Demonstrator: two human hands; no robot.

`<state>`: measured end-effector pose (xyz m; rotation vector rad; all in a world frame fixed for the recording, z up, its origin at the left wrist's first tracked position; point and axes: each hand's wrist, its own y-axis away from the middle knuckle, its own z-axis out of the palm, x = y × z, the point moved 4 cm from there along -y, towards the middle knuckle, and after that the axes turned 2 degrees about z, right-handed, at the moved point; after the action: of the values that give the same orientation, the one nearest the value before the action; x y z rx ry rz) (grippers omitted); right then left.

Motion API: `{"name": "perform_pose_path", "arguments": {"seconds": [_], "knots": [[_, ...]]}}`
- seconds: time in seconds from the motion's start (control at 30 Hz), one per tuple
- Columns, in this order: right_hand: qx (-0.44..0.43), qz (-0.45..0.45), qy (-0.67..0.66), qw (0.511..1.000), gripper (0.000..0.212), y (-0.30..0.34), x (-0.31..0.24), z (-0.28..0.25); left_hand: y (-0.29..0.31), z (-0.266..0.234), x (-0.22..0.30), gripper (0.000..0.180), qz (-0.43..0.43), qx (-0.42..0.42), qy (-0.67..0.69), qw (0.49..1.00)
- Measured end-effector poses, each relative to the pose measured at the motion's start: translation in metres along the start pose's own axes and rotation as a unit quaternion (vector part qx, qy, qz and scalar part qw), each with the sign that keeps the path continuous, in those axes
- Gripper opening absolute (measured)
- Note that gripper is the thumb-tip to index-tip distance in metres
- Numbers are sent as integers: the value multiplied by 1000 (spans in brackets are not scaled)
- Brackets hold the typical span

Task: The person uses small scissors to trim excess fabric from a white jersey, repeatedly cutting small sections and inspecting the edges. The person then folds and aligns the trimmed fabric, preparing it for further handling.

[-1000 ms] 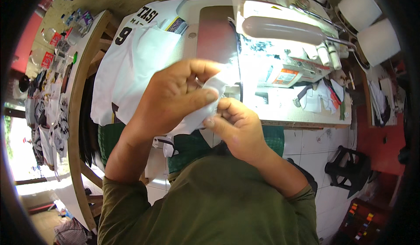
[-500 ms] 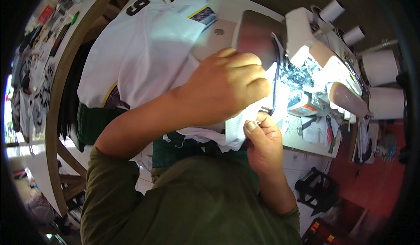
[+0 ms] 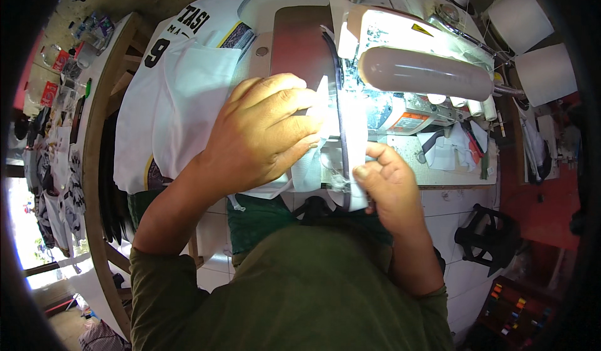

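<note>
A white sports jersey (image 3: 188, 88) with black lettering and a patterned, yellow-edged trim lies spread on the table at left. My left hand (image 3: 266, 132) is closed over white fabric at its right side, the fingers curled and the thumb hidden. My right hand (image 3: 391, 182) pinches a white fabric strip (image 3: 357, 141) between thumb and fingers, near its lower end. Along the strip runs a dark edging (image 3: 343, 119). A small wisp of loose white thread (image 3: 339, 181) shows between the hands, beside the edging.
Right of the strip stands a brightly lit sewing machine (image 3: 400, 31) with a long rounded lamp-like part (image 3: 426, 75). Large white thread cones (image 3: 548, 69) are at far right, and fabric scraps (image 3: 451, 147) lie below. A black stool (image 3: 488, 238) stands on the floor.
The view has shifted toward the machine. My left hand has moved away from my right and lower over the fabric. The strip with its dark edging now shows lengthwise between them.
</note>
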<state>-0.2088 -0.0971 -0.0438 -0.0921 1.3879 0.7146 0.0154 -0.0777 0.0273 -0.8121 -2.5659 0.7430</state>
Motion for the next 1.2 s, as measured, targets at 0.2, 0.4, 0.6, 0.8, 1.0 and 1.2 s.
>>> {"name": "perform_pose_path", "arguments": {"seconds": [0.2, 0.4, 0.6, 0.8, 1.0, 1.2], "knots": [[-88, 4, -96, 991, 27, -2, -8, 7, 0, 6, 4, 23, 14, -11, 5, 1000], [-128, -22, -288, 949, 33, -5, -25, 10, 3, 10, 12, 28, 36, 21, -12, 999], [-181, -34, -236, 954, 43, -8, -46, 20, -2, 15, 20, 26, 83, 23, 26, 996], [-188, 37, -141, 971, 27, -3, -34, 39, -6, 20, 17, 24, 66, 44, -5, 997], [-186, 48, -134, 972, 33, -1, -30, 39, -5, 22, 16, 23, 39, 30, 7, 999], [-161, 75, -117, 977, 33, 7, -20, 36, -7, 24, 14, 42, -47, 149, 142, 978]]}}
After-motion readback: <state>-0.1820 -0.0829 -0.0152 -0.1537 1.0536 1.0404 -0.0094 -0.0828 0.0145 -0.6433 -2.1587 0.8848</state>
